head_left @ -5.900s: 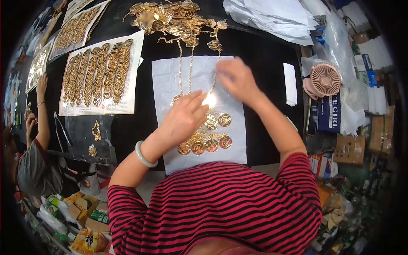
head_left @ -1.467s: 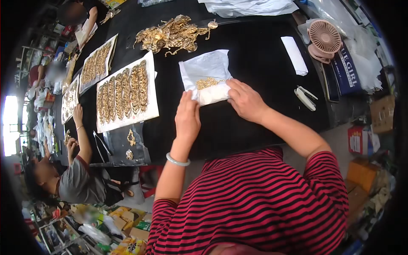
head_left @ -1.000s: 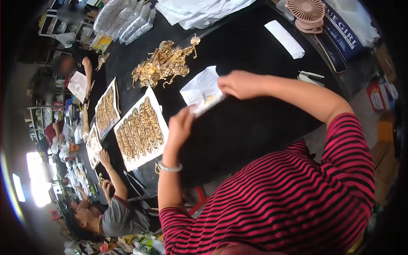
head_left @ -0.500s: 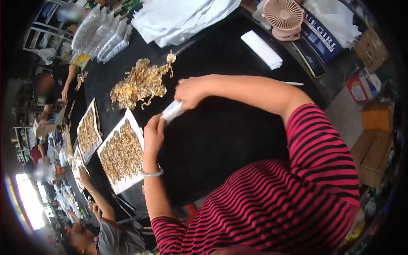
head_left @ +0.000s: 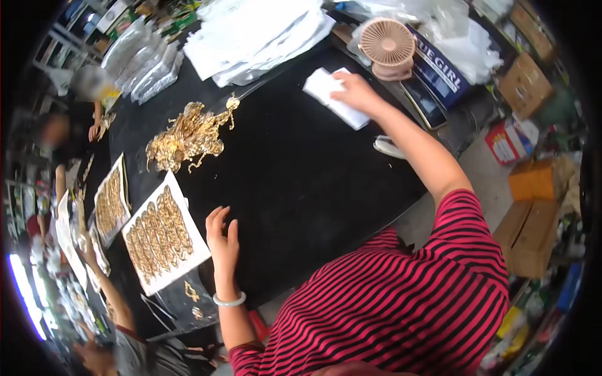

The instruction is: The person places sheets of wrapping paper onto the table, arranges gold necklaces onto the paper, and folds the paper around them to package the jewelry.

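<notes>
Head view, taken as a clock face: the white packet (head_left: 321, 86) lay between twelve and one o'clock on the black table (head_left: 301, 182), its middle covered by the right hand (head_left: 360, 94), so whether one packet or two lay stacked there could not be told. The right forearm overlapped a pale stapler (head_left: 388, 148) at two o'clock. Blur and tight packing made the pieces in the gold pile (head_left: 187, 138) at ten o'clock uncountable, and a co-worker's arm (head_left: 111, 293) at eight o'clock was smeared, the person cut off below.

Two cards of gold chains showed clearly: a near card (head_left: 163, 230) between eight and nine, a far card (head_left: 111, 199) at nine. Near the near card's lower corner lay one short chain (head_left: 191, 291) and one round piece (head_left: 197, 313). One pink fan (head_left: 387, 49) stood at one o'clock, one phone (head_left: 422, 104) lay at two.

The right arm stretched forward, fingers and thumb on the packet; whether they were clamped on it could not be told. At eight o'clock the left hand (head_left: 223, 247) was raised beside the near card, thumb apart from its loosely bent fingers, one bracelet (head_left: 229, 299) on its wrist.
</notes>
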`<action>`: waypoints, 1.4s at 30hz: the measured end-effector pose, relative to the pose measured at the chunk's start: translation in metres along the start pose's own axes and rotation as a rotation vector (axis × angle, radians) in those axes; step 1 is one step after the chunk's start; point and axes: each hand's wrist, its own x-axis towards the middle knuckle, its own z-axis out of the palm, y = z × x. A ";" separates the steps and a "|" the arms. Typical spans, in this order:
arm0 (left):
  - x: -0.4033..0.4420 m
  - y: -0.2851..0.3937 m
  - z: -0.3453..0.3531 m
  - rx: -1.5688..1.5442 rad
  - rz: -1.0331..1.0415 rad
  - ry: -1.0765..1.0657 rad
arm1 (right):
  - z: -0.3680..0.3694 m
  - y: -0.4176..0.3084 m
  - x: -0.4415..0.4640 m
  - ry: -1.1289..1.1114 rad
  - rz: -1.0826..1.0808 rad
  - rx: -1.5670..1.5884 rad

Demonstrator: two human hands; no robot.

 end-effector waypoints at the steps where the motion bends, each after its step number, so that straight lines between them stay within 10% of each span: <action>1: 0.002 0.009 0.006 0.008 0.042 -0.019 | -0.018 0.010 0.007 0.088 0.051 -0.017; 4: 0.012 0.035 0.024 0.027 0.121 -0.022 | -0.025 0.053 0.027 0.138 -0.161 -0.071; 6: 0.017 0.045 0.039 0.043 0.182 -0.071 | -0.021 0.032 0.006 0.287 -0.178 -0.840; 14: 0.039 0.048 0.063 0.163 0.281 -0.081 | 0.069 -0.080 0.148 0.323 -0.674 -0.410; 19: 0.041 0.044 0.055 0.104 0.226 -0.131 | 0.146 -0.129 0.256 0.214 -0.488 -0.844; 23: 0.040 0.031 0.046 -0.068 0.161 -0.149 | 0.155 -0.114 0.275 0.221 -0.450 -0.502; 28: 0.044 0.001 0.026 -0.996 -0.357 -0.038 | 0.128 -0.131 0.084 -0.314 -1.119 -0.129; 31: 0.054 -0.008 0.002 -1.305 -0.465 -0.066 | 0.085 -0.144 -0.038 -0.869 -1.208 -0.358; 36: 0.053 -0.015 -0.016 -1.501 -0.535 -0.237 | 0.050 -0.108 -0.106 -1.095 -1.070 -0.397; 42: 0.023 0.012 0.019 -0.455 -0.326 -0.103 | 0.027 -0.081 -0.117 -1.087 -0.776 -0.492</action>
